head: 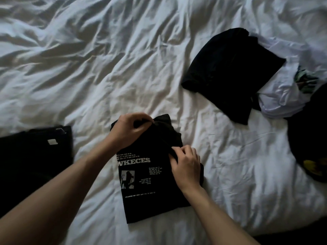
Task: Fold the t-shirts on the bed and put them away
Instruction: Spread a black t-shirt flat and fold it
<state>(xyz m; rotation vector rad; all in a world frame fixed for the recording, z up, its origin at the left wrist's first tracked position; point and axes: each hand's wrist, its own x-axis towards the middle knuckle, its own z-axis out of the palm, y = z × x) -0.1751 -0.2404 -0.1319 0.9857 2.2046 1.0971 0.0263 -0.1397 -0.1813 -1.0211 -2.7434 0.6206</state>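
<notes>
Now, mid-bed (123,68), near the front edge: black printed t-shirt (141,174) lies part-folded w/ white text up. Left hand (129,129) has fingers curled, pinching a fabric fold at the shirt's top. Right hand (185,167) fingers bent, gripping the shirt's right edge. Folded black tee (35,152) lies left; black shirt pile (230,68) lies far right.
</notes>
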